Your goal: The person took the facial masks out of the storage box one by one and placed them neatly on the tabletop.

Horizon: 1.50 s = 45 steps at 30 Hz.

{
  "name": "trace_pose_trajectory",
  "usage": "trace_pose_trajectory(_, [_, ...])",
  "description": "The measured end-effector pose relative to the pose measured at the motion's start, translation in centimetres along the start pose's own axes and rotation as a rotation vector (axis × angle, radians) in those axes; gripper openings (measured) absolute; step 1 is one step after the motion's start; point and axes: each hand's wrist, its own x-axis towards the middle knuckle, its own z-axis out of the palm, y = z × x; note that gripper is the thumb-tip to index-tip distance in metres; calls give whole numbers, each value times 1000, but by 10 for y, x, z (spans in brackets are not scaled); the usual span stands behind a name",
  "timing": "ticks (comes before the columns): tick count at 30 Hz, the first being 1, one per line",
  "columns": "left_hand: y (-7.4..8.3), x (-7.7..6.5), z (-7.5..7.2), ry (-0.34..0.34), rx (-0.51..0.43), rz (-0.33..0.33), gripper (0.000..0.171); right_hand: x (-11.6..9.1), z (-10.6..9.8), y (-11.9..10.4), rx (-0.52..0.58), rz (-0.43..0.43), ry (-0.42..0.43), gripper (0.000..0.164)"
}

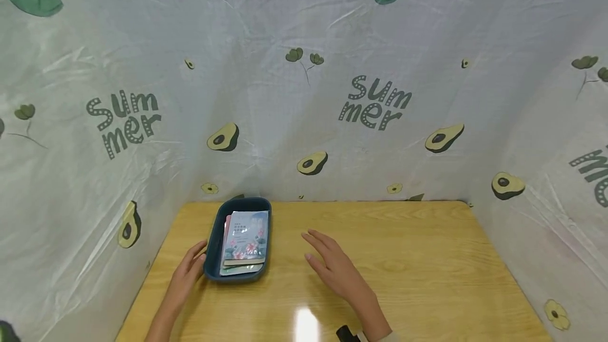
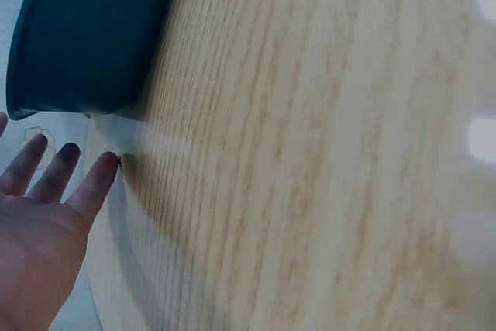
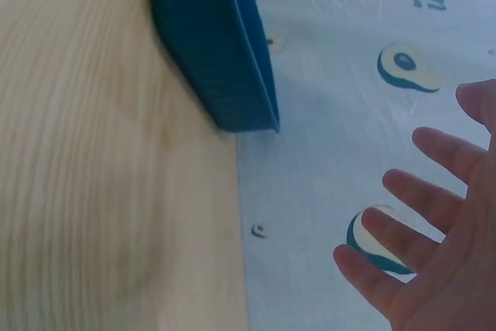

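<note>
A dark blue plastic bin [image 1: 239, 279] stands on the left part of the wooden table, with a small stack of books inside. The top book [image 1: 247, 236] has a pale blue cover with pink flowers; a pink one and a greenish one show from beneath it. Beside the bin's left wall is my left hand [image 1: 186, 269], its fingertips close to the rim; the left wrist view has those fingers [image 2: 93, 187] spread, with the bin beyond them. My right hand [image 1: 336, 268] hovers over the table to the right of the bin, fingers extended and holding nothing.
The wooden table [image 1: 404, 257] reaches to a white sheet [image 1: 285, 99] printed with avocados and leaves, which hangs behind it and along both sides. A bright light reflection lies on the tabletop near the front. A dark band is on my right wrist.
</note>
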Motion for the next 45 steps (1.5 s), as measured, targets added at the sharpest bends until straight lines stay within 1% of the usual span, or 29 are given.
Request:
trace_pose_trajectory(2, [-1, 5, 0, -18, -33, -19, 54, 5, 2, -4, 29, 2, -2, 50])
trace_pose_trajectory(3, [-1, 7, -1, -24, -35, -36, 56, 7, 3, -5, 42, 5, -5, 50])
trace_pose_trajectory(6, [-2, 11, -2, -49, -19, -86, 56, 13, 6, -10, 74, 7, -14, 50])
trace_pose_trajectory(8, [-3, 13, -3, -74, -5, -98, 55, 17, 8, -13, 83, 0, -14, 51])
trace_pose_trajectory(12, [-5, 14, -5, -110, -5, -85, 53, 27, 16, -19, 94, -9, -12, 52])
trace_pose_trajectory(15, [-7, 13, -7, -121, -21, -71, 53, 36, 23, -25, 95, -11, -29, 51])
trace_pose_trajectory(19, [-10, 13, -7, -127, -50, -63, 54, 47, 31, -34, 94, 6, -65, 49])
trace_pose_trajectory(23, [-12, 15, -8, -133, -67, -67, 54, 60, 38, -43, 128, 39, -82, 49])
trace_pose_trajectory(30, [-12, 14, -7, -126, -66, -77, 55, 84, 53, -51, 168, 56, -66, 49])
trace_pose_trajectory(36, [-14, 16, -4, -123, -46, -48, 55, 103, 60, -53, 162, 109, -54, 49])
trace_pose_trajectory(39, [-15, 16, -4, -122, -53, -26, 54, 115, 66, -56, 196, 150, -62, 48])
trace_pose_trajectory(43, [-17, 14, -4, -119, -69, -8, 55, 130, 76, -59, 247, 242, -80, 48])
trace_pose_trajectory(45, [-17, 14, -4, -119, -77, -14, 55, 136, 82, -61, 265, 293, -77, 47])
